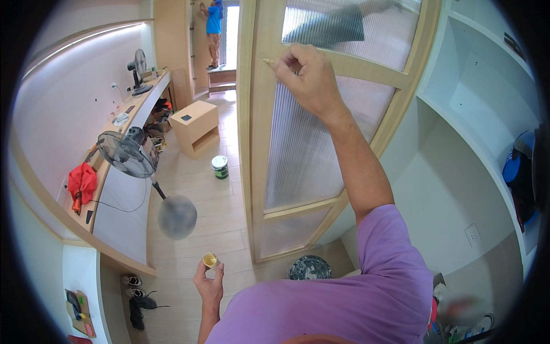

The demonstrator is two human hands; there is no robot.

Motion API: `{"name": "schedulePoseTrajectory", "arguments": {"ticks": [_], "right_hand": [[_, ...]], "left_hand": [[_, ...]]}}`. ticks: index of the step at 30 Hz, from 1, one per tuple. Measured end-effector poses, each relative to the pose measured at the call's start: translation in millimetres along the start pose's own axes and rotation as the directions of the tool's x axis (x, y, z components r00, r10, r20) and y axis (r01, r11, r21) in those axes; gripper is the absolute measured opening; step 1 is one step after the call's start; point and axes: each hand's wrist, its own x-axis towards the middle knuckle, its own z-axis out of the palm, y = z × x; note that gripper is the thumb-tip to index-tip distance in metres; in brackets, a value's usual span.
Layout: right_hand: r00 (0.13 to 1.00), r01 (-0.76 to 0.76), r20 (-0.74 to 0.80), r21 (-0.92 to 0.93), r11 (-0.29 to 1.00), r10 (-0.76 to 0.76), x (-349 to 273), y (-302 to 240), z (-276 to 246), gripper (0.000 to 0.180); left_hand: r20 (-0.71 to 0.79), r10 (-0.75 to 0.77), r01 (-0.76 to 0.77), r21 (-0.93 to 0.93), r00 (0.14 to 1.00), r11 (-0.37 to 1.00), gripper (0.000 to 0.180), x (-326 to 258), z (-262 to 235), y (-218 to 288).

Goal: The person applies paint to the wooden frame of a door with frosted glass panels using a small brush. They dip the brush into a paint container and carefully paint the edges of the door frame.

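My left hand [211, 285] is wrapped round a small pale cup [210, 261] with yellowish paste in it, held low over the floor. Something thin sticks up at the cup's rim. Raised high, my right hand [306, 77] is pinched on a small pale-yellow stick-like piece [268, 61]. Its tip is against or just in front of the light wood frame of a door [262, 114]; which of the two I cannot tell. The door has ribbed translucent panels [303, 155], and my right forearm crosses in front of them.
A standing fan [126, 152] is beside the long wooden counter [104, 183] at left. Past it are a wooden box unit [195, 123] and a paint can [220, 167]. A bucket [309, 268] stands below the door. White shelves [458, 69] curve along the right. Far off, a person in blue [213, 23] stands raised.
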Motion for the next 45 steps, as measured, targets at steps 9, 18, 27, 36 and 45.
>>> {"name": "schedulePoseTrajectory", "arguments": {"ticks": [9, 18, 27, 36, 45], "right_hand": [[1.000, 0.006, 0.014, -0.001, 1.000, -0.006, 0, 0, -1, 0.021], [0.998, -0.047, 0.033, 0.045, 0.998, 0.045, 0, 3, -2, 0.020], [0.982, -0.011, 0.187, 0.021, 1.000, 0.007, -12, -2, -15, 0.012], [0.930, 0.365, 0.112, -0.390, 0.845, -0.350, -49, -14, 12, 0.013], [0.925, 0.379, 0.200, -0.414, 0.828, -0.323, -59, -22, 14, 0.014]], "left_hand": [[0.014, 0.001, 0.000, -0.011, 1.000, 1.000, 0.023, 4, 0, -6], [0.036, -0.038, 0.039, -0.025, 0.999, 0.999, 0.033, 8, -3, -12], [0.040, -0.043, 0.043, -0.020, 0.998, 0.999, 0.034, 9, -6, -17], [0.039, -0.035, 0.036, -0.022, 0.999, 0.999, 0.034, 8, -10, -19], [0.031, -0.048, 0.049, -0.026, 0.998, 0.998, 0.035, 4, -15, -17]]}}
